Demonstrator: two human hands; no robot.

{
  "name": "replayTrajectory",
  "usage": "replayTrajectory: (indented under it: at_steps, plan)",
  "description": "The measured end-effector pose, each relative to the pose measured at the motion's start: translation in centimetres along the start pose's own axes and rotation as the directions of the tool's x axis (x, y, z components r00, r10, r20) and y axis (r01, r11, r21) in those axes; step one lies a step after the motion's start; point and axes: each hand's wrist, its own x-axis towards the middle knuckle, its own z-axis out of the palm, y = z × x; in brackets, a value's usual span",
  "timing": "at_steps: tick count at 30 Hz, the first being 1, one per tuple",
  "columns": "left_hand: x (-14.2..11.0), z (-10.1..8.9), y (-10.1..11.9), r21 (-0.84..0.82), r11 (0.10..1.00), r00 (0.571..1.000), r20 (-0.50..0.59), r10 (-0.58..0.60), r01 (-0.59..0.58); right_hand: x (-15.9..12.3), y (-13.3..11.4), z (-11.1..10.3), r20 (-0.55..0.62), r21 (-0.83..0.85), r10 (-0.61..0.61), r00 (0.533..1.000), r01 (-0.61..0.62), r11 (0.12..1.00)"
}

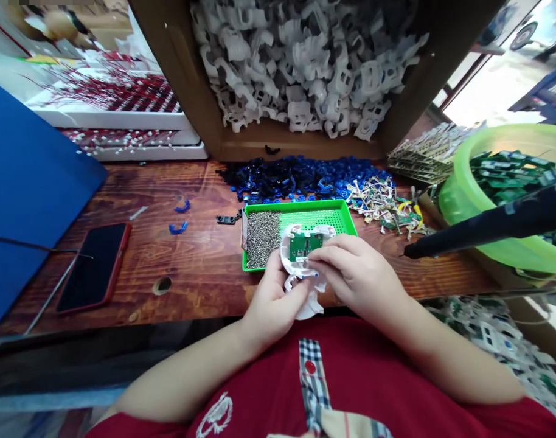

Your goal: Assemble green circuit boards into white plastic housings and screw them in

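Center frame, left hand (pixel 273 298) pinches white shell (pixel 286 244) by green tray (pixel 346 213); right hand (pixel 369 267) has fingertips bunched at circuit board (pixel 300 244) inside, can't tell if pinching anything. Probably board-fitting; next move likely needs shell steady, light fingertip control.

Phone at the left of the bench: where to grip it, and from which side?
I'd take the phone by the long right edge of its red case, coming from the right and above. It lies flat, screen up, and that raised edge gives fingertips something to catch. Thin metal rods run at its left side, so that approach looks worse.
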Motion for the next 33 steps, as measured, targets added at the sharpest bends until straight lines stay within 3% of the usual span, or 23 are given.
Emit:
replayTrajectory:
  at_steps: [4,8,10,11,13,15,17,19,23,26,30,33]
  plan:
    - [0.4,-0.3,0.4,-0.091,0.995,0.998,0.058,-0.023,0.029,-0.1,0.1,0.2,0.016,0.003,-0.006,1.0,0.006,1.0]
    - [1.2,-0.4,0.5,-0.18,0.978,0.994,-0.008,-0.11,0.107,-0.7,0.0,0.4,0.055,0.089,-0.028,0.998,0.023,0.996]
    - [1.3,-0.4,0.4,-0.177,0.979,0.994,-0.029,-0.105,0.098,-1.3,0.1,0.5,-0.046,0.183,0.016,0.999,-0.008,0.983]
    - [1.3,-0.4,0.4,-0.169,0.981,0.995,-0.033,-0.097,0.09,-1.6,0.2,0.6,-0.122,0.247,0.101,0.987,-0.068,0.967]
    - [1.1,-0.4,0.2,-0.138,0.988,0.996,-0.047,-0.079,0.072,-2.0,0.5,0.8,-0.166,0.447,0.354,0.92,-0.25,0.859]
    - [0.9,-0.4,0.1,-0.086,0.995,0.996,-0.068,-0.06,0.054,-2.2,0.7,1.0,0.058,0.658,0.536,0.842,-0.436,0.614]
    - [0.8,-0.4,0.0,-0.013,0.999,0.996,-0.084,-0.033,0.032,-2.1,0.9,1.2,0.339,0.729,0.518,0.786,-0.567,0.383]
    - [0.6,-0.5,-0.1,0.072,0.997,0.996,-0.084,0.008,-0.002,-1.8,0.9,1.2,0.455,0.721,0.469,0.757,-0.622,0.305]
    - [0.5,-0.9,-0.2,0.239,0.968,0.993,-0.062,0.101,-0.083,-1.5,0.9,1.6,0.411,0.664,0.471,0.781,-0.61,0.432]
    - [0.8,-1.1,-0.3,0.278,0.959,0.989,-0.116,0.096,-0.06,-1.3,1.0,2.3,0.386,0.629,0.461,0.799,-0.594,0.501]
    - [1.5,-1.0,0.5,0.003,0.994,0.985,-0.137,-0.105,0.107,-0.5,1.9,2.9,0.438,0.647,0.353,0.826,-0.563,0.514]
    - [1.7,-1.4,1.7,-0.204,0.94,0.952,-0.081,-0.294,0.273,1.0,3.6,2.2,0.413,0.525,0.365,0.834,-0.546,0.653]
